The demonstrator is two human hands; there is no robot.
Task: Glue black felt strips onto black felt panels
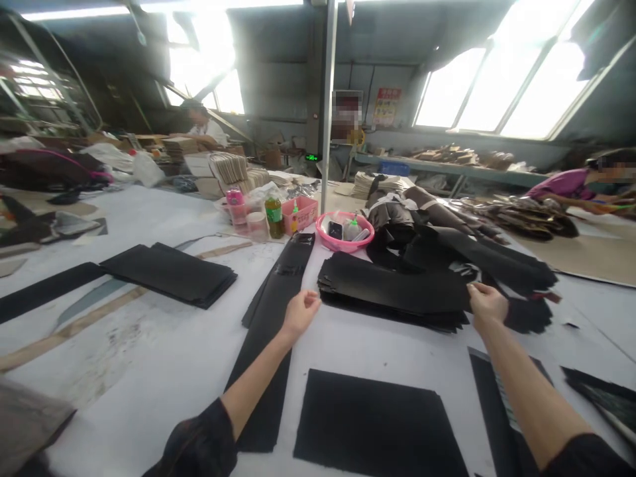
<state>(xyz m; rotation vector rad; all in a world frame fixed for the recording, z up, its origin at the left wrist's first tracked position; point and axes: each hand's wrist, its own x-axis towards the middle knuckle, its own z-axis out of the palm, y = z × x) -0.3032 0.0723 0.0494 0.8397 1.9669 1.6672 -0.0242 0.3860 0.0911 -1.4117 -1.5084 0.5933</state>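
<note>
right hand (489, 305): pinching the right end of the top sheet (417, 285)
left hand (299, 313): fingers drawn together by its left end; hold unclear
black stack (422, 319): on the bench (173, 371), layers seemingly left
near panel (372, 424): flat, perhaps done
</note>
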